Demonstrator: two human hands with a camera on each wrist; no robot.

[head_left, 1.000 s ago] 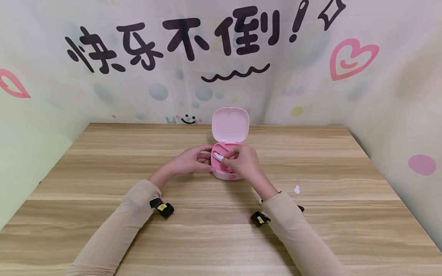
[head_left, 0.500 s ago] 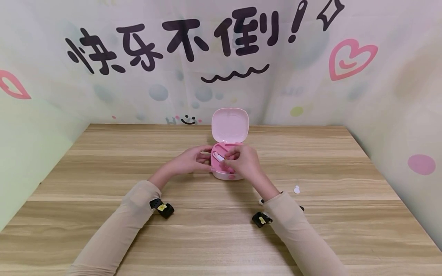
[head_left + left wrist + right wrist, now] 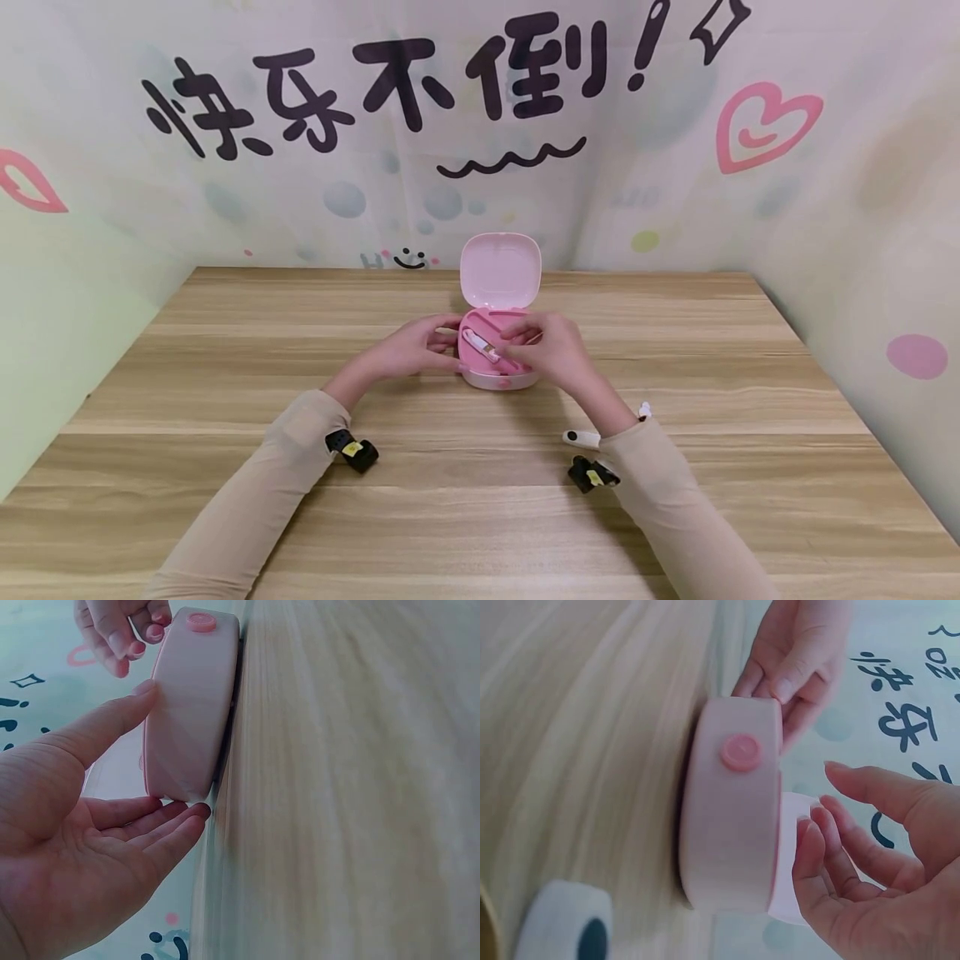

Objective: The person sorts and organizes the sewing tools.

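Observation:
A pink case (image 3: 491, 382) with its lid (image 3: 501, 271) raised stands on the table, a round pink button (image 3: 741, 752) on its front. My left hand (image 3: 405, 347) holds the case at its left side, thumb on the top rim and fingers against the side wall, as the left wrist view shows. In the pink inside lies a slim white piece (image 3: 480, 343) with a gold-brown patch near one end; its kind is too small to tell. Over the right part of the case hovers my right hand (image 3: 551, 346), fingers loosely bent, thumb apart, nothing between them.
On the wooden table (image 3: 450, 517) a white oblong thing (image 3: 581, 438) with a black dot lies beside my right sleeve, partly covered by it. A small white piece (image 3: 646, 408) is just past the right wrist. A printed cloth (image 3: 300, 217) hangs behind the table.
My right hand has let go of the slim white piece, which now lies in the case, and has moved a little right. The left hand stays where it was.

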